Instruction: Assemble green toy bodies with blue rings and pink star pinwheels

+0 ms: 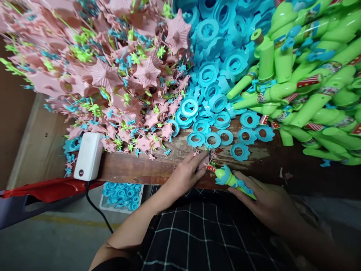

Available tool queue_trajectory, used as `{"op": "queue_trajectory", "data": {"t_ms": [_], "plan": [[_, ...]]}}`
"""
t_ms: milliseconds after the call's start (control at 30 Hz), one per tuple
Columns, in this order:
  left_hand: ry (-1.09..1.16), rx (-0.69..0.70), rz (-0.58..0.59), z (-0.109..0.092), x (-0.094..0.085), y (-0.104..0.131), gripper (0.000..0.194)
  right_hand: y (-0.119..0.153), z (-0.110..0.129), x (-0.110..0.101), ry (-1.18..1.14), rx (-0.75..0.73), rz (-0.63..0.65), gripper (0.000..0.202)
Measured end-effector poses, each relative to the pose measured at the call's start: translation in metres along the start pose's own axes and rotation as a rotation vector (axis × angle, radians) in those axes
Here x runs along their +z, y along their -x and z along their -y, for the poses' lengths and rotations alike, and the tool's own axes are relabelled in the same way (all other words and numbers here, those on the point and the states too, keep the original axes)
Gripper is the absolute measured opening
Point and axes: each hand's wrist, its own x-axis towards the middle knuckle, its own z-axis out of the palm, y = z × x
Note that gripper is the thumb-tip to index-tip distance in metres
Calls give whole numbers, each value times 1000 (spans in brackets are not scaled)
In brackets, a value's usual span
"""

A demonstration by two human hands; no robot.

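My right hand is closed round the lower end of a green plastic toy handle, which has a blue collar and a red-and-white striped tip. The handle lies tilted over the table's front edge, its tip pointing left. My left hand is closed on a pink star-shaped part, partly hidden by the fingers, with small figures hanging from it. This part meets the striped tip; whether they are joined I cannot tell. Several loose blue scalloped rings lie just beyond my hands.
Behind is a large heap of pink star tops with small green and blue figures. Blue rings pile in the middle, green handles at the right. A white box-shaped device with a cable stands left. A bin of blue parts sits below.
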Motion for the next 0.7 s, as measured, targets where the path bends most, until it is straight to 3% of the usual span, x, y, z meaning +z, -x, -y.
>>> {"op": "queue_trajectory", "data": {"t_ms": [133, 267, 500, 700], "plan": [[21, -19, 6, 0, -1, -1, 47, 12, -7, 23, -86, 58, 1, 36], [43, -41, 29, -1, -2, -1, 47, 16, -8, 27, -70, 41, 21, 38], [25, -27, 51, -1, -3, 0, 51, -1, 0, -2, 179, -78, 46, 36], [-18, 35, 47, 1, -2, 1, 53, -30, 40, -38, 479, -103, 148, 34]]}}
